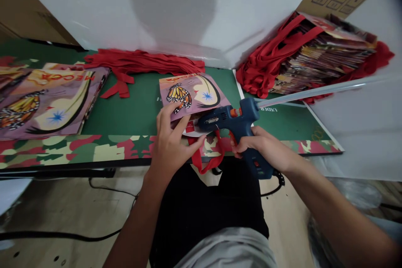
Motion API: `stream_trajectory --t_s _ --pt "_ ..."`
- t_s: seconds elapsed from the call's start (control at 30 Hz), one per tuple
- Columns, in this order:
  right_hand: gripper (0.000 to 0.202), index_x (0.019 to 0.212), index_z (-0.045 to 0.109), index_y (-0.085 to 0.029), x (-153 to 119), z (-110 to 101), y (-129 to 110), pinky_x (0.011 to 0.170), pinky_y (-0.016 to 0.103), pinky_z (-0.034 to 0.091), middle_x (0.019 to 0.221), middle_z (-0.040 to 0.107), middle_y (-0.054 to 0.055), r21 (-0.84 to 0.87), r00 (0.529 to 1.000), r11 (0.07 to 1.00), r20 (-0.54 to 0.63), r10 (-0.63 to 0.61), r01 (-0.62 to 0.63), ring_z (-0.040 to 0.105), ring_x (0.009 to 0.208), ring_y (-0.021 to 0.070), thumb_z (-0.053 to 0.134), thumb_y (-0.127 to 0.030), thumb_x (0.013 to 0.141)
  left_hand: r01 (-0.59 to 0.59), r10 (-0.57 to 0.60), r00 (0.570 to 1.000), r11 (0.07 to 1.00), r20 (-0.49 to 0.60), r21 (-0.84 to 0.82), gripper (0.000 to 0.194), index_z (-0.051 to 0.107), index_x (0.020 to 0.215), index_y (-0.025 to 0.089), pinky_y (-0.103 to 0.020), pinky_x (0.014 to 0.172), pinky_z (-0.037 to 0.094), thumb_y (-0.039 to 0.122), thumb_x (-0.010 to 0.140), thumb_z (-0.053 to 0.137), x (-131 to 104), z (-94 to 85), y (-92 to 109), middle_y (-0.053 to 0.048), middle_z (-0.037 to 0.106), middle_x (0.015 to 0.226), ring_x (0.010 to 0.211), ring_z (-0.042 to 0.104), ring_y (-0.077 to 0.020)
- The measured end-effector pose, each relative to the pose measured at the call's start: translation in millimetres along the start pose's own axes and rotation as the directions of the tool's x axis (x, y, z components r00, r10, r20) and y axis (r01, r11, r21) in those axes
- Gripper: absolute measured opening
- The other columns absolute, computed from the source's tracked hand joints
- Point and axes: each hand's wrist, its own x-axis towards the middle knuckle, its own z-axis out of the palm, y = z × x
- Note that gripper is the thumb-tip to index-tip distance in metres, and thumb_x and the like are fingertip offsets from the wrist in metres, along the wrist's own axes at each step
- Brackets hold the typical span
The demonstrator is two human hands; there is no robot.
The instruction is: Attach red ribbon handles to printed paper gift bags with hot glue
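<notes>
At the far left of the table lies a flat pile of printed bags [47, 102], purple with an orange butterfly, a cream shape and a blue star. Just right of it, along the white wall [169, 8], a heap of red ribbons [141, 65] is spread out.

In the middle, the left hand [171, 142] rests with spread fingers on the near edge of one small printed bag [193, 94], pressing it flat on the table. This bag shows the same butterfly picture, and its near corner is folded up (a white and red inner side is seen there). A red ribbon loop [209, 157] hangs from under it over the table edge.

The right hand [265, 148] is closed around the handle of a dark blue glue gun [234, 121]. The gun has an orange part on top, and its nozzle points left, to the folded corner of the small bag. A long clear glue stick [314, 92] comes out from its back toward the right.

At the far right stands a thick stack of finished bags [317, 58] with red handles.

The table [135, 104] is green with a camouflage border in red, green and cream at the near edge. Under it is a light wooden floor [78, 209] with black cables.
</notes>
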Motion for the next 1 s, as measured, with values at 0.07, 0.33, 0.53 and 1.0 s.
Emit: stream_trajectory --t_s 0.07,0.33,0.53,1.0 --pt "0.021 0.074 0.068 -0.019 -0.9 -3.3 0.6 0.05 0.027 0.043 0.068 0.065 0.0 -0.046 1.0 0.999 -0.015 -0.008 0.007 0.057 0.057 0.0165 0.076 -0.038 0.069 0.001 -0.001 1.0 1.0 -0.002 0.002 0.054 0.063 0.131 0.017 -0.061 0.12 0.049 0.034 0.086 0.089 -0.1 0.1 0.4 -0.024 0.052 0.149 0.144 0.053 -0.0431" --pt "0.017 0.074 0.063 -0.021 -4.8 -7.3 -1.2 0.049 0.027 0.038 0.062 0.056 -0.004 -0.161 0.996 0.984 -0.033 -0.083 0.077 0.05 0.055 0.0148 0.07 -0.035 0.073 0.027 -0.027 1.0 1.0 0.001 0.003 0.054 0.061 0.131 0.02 -0.063 0.12 0.05 0.031 0.086 0.089 -0.5 0.5 3.4 -0.022 0.051 0.149 0.145 0.053 -0.043" --pt "0.017 0.076 0.06 -0.022 -8.7 -10.7 -7.2 0.05 0.029 0.038 0.063 0.053 -0.004 -0.252 0.995 0.965 -0.05 -0.09 0.074 0.049 0.055 0.0153 0.068 -0.037 0.074 0.04 -0.04 0.999 0.999 -0.003 -0.01 0.051 0.063 0.13 0.019 -0.062 0.122 0.048 0.029 0.087 0.087 -1.2 1.3 4.6 -0.021 0.05 0.15 0.147 0.05 -0.0428" --pt "0.044 0.062 0.038 -0.025 -25.4 14.0 -22.3 0.05 0.033 0.024 0.054 0.042 -0.004 -0.733 0.933 0.679 -0.22 -0.284 0.034 0.033 0.051 0.0134 0.064 -0.051 0.084 0.038 -0.038 0.999 0.999 0.012 0.018 0.048 0.063 0.132 0.013 -0.064 0.124 0.045 0.031 0.091 0.082 -3.1 5.7 9.2 -0.027 0.05 0.151 0.148 0.048 -0.044"
